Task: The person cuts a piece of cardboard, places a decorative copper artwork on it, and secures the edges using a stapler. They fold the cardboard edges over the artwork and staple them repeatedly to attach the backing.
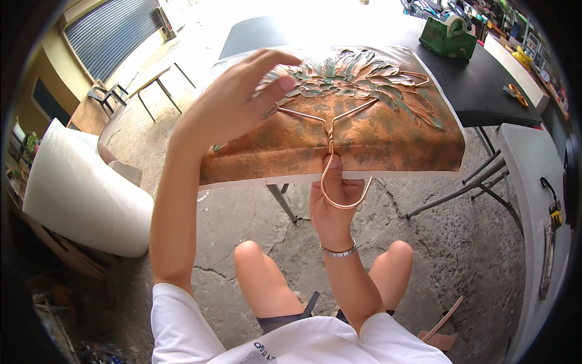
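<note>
A copper-coloured wire hanger (330,129) with a twisted neck lies over the near side of a wide panel (400,142). The panel's surface is mottled copper and green, with raised leaf- or petal-like shapes (357,67) toward the far side. Below the near edge, the hanger's curved hook hangs in front of my right hand (336,197). That hand is closed at the neck, thumb up against the edge; its fingertips are partly hidden. My left hand (248,91) hovers over the panel's left part, fingers apart and holding nothing, covering some of the relief and the hanger's left end.
A black table (491,91) bears a green tape dispenser (448,37) and orange-handled scissors (517,95). At right, a white board (533,182) holds a tape measure (555,212). A roll of white wrap (85,188) stands left. Metal table legs (467,185) rise from cracked concrete.
</note>
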A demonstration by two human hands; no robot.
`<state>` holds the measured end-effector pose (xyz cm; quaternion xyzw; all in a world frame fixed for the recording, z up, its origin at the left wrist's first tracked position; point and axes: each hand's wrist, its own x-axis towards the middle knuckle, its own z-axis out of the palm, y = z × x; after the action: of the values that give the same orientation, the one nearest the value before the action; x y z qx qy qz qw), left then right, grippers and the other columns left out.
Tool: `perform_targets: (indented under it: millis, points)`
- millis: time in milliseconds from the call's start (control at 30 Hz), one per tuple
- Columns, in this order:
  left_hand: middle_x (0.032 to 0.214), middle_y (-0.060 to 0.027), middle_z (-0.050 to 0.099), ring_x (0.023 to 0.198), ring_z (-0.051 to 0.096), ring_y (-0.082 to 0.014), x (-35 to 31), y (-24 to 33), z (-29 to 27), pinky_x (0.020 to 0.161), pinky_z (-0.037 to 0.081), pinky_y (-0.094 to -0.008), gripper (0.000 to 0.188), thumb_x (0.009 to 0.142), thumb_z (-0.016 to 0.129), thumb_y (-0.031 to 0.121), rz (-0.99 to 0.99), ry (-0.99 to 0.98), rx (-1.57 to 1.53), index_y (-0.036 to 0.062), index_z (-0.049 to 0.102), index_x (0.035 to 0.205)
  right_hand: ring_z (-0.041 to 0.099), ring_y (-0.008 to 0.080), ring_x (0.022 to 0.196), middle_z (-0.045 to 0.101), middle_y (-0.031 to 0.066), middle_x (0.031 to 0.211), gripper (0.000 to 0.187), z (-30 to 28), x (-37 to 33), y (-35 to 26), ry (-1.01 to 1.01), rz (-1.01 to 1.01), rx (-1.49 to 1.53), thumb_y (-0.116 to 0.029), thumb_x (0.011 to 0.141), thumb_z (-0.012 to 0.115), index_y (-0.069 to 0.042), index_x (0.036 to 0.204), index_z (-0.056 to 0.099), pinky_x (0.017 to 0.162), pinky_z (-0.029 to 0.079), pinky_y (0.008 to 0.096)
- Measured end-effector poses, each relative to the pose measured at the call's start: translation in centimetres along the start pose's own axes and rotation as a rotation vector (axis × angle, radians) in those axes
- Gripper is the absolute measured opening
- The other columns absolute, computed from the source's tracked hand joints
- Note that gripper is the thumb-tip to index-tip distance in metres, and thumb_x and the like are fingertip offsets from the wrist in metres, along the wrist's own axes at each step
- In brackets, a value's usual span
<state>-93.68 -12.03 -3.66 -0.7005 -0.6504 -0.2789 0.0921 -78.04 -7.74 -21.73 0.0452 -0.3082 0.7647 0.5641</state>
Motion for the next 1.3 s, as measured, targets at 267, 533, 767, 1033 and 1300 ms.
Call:
perform_targets:
  millis: [267, 533, 767, 1033, 1300]
  points:
    - [0.134, -0.0148, 0.063, 0.125, 0.058, -0.0312, 5.3, -5.1, -0.6, 0.109, 0.043, -0.0400, 0.035, 0.106, 0.049, 0.032, 0.067, -0.253, 0.104, 0.0076, 0.065, 0.127, 0.065, 0.0073, 0.098, 0.071, 0.0050, 0.111, 0.017, 1.9, 0.1, -0.7, 0.049, -0.033, 0.003, -0.009, 0.100, 0.064, -0.004, 0.116, 0.065, 0.084, 0.053, 0.0219]
    - [0.127, -0.0131, 0.069, 0.120, 0.062, -0.0308, 9.9, -3.5, 3.1, 0.103, 0.046, -0.0410, 0.055, 0.106, 0.040, 0.053, -0.270, -0.396, 0.069, 0.0106, 0.068, 0.128, 0.063, 0.0043, 0.086, 0.070, 0.0022, 0.099, 0.011, 2.8, -0.7, -1.7, 0.089, -0.010, 0.009, -0.009, 0.099, 0.064, -0.005, 0.109, 0.066, 0.073, 0.050, 0.0198]
    - [0.130, -0.0128, 0.067, 0.123, 0.060, -0.0302, 9.4, -3.4, 3.9, 0.106, 0.044, -0.0400, 0.053, 0.107, 0.039, 0.049, -0.308, -0.344, 0.039, 0.0102, 0.066, 0.131, 0.053, -0.0011, 0.070, 0.059, -0.0060, 0.077, 0.006, 3.6, -1.6, -2.6, 0.089, 0.030, 0.006, -0.009, 0.100, 0.064, -0.008, 0.094, 0.064, 0.057, 0.040, 0.0183]
    - [0.125, -0.0166, 0.068, 0.120, 0.061, -0.0350, 9.0, -3.9, 4.3, 0.103, 0.047, -0.0434, 0.051, 0.107, 0.039, 0.047, -0.226, -0.286, 0.086, 0.0094, 0.066, 0.129, 0.057, 0.0005, 0.074, 0.064, -0.0034, 0.083, 0.003, 4.0, -1.7, -2.4, 0.155, 0.029, 0.021, -0.008, 0.100, 0.064, -0.008, 0.103, 0.065, 0.062, 0.045, 0.0168]
    - [0.128, -0.0142, 0.067, 0.122, 0.060, -0.0320, 9.0, -3.6, 4.1, 0.104, 0.045, -0.0417, 0.051, 0.108, 0.039, 0.046, -0.240, -0.283, 0.087, 0.0082, 0.067, 0.128, 0.059, 0.0019, 0.078, 0.066, -0.0017, 0.090, 0.009, 3.4, -0.8, -1.6, 0.189, -0.047, -0.155, -0.012, 0.099, 0.065, -0.004, 0.099, 0.068, 0.066, 0.047, 0.0174]
